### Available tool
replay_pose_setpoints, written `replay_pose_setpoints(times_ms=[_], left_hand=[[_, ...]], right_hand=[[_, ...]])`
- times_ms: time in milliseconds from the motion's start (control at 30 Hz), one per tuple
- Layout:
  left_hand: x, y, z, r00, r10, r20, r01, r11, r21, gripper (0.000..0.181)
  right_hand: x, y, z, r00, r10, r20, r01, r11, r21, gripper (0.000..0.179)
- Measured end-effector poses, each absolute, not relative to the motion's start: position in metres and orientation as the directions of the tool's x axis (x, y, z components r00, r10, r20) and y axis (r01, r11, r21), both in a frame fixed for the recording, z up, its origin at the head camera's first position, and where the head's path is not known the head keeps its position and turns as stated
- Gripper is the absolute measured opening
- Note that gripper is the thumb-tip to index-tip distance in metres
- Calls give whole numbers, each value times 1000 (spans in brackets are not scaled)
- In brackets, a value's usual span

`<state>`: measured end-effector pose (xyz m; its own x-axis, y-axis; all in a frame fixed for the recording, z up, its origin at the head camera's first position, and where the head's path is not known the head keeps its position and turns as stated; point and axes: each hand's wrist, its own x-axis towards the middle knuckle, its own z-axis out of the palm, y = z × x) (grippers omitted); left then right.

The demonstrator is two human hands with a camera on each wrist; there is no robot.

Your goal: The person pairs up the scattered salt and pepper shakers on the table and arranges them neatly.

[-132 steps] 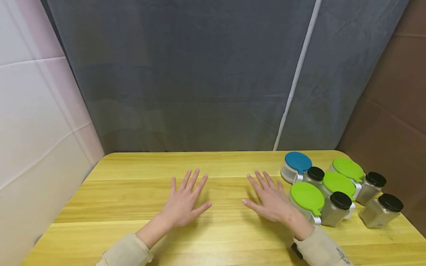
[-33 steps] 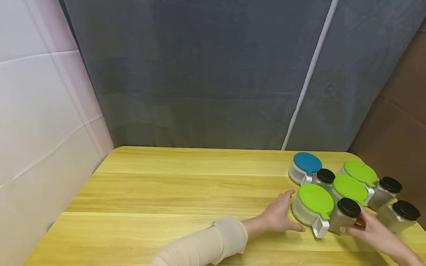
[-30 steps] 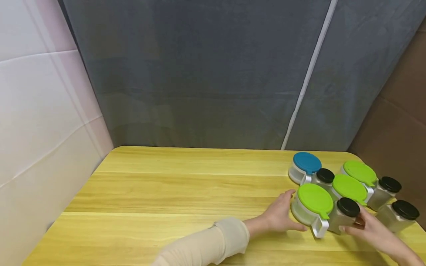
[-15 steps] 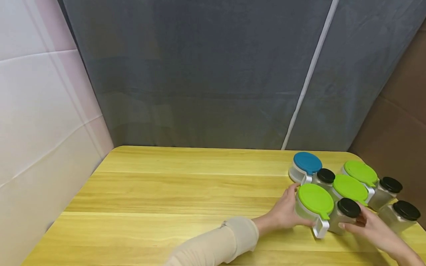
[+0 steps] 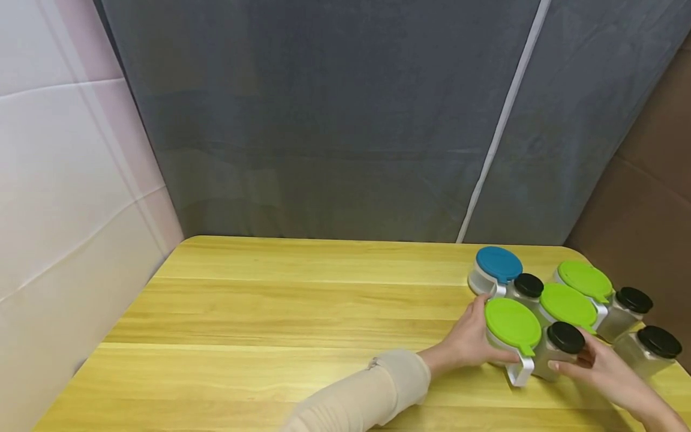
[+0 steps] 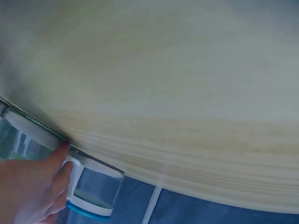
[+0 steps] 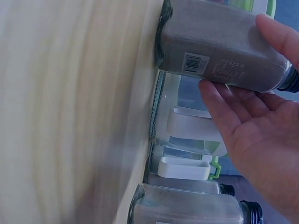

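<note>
At the right of the table, in the head view, my left hand (image 5: 465,341) grips a round clear seasoning jar (image 5: 511,324) with a green lid and white handle; its thumb lies across the near side. My right hand (image 5: 610,373) holds the square black-lidded glass jar (image 5: 564,338) beside it, thumb in front and fingers behind. Both jars stand upright. In the right wrist view, the square jar (image 7: 210,42) shows a barcode label and grey-brown contents, with the right hand's fingers (image 7: 219,105) against its side. The left wrist view shows the left hand (image 6: 32,189) beside the jars.
Behind stand a blue-lidded jar (image 5: 499,265), a small black-lidded jar (image 5: 528,285) and two green-lidded jars, one in the middle (image 5: 568,305) and one farther back (image 5: 584,279). Two more black-lidded jars (image 5: 660,343) stand at the right. The wooden table (image 5: 281,312) meets a grey curtain (image 5: 324,120).
Both hands came from over the table's middle to the jars at the right. Over the last second my left hand has moved right and closed round the green-lidded jar; the right hand has barely moved.
</note>
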<state>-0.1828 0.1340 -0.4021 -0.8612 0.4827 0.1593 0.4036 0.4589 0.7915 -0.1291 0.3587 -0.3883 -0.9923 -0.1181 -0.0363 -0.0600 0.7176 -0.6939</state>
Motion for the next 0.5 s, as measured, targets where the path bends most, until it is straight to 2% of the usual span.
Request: replay_pose_setpoints(times_ms=[500], left_hand=[[-185, 137, -405, -853, 481, 202, 441, 460, 770, 99]], right_hand=[[-128, 356, -385, -993, -118, -28, -67, 731, -679, 64]])
